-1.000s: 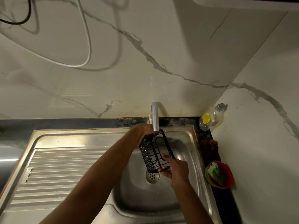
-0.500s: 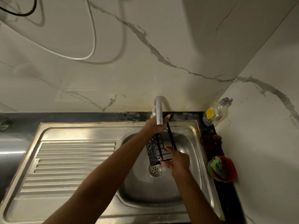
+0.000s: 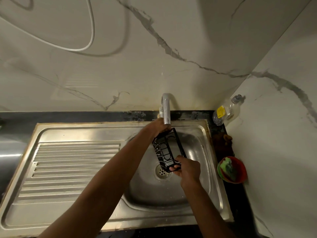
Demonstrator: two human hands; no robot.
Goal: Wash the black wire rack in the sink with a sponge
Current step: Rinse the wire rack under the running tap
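The black wire rack (image 3: 167, 148) hangs tilted over the steel sink basin (image 3: 193, 189), its top end just under the tap spout (image 3: 166, 109). My right hand (image 3: 187, 170) grips the rack's lower end above the drain (image 3: 162, 171). My left hand (image 3: 158, 126) holds the rack's upper end right beside the spout. A green sponge (image 3: 228, 167) lies in a red bowl (image 3: 240, 170) on the dark counter to the right of the sink. No running water is visible.
A ribbed steel drainboard (image 3: 72, 167) fills the left of the sink unit. A clear bottle with a yellow label (image 3: 224, 111) leans in the back right corner. Marble walls close in behind and on the right; a white cable (image 3: 91, 36) loops on the back wall.
My left hand has come down from the tap to the rack's top end. The rack has turned to show its open side, and my right hand has dropped a little towards the drain.
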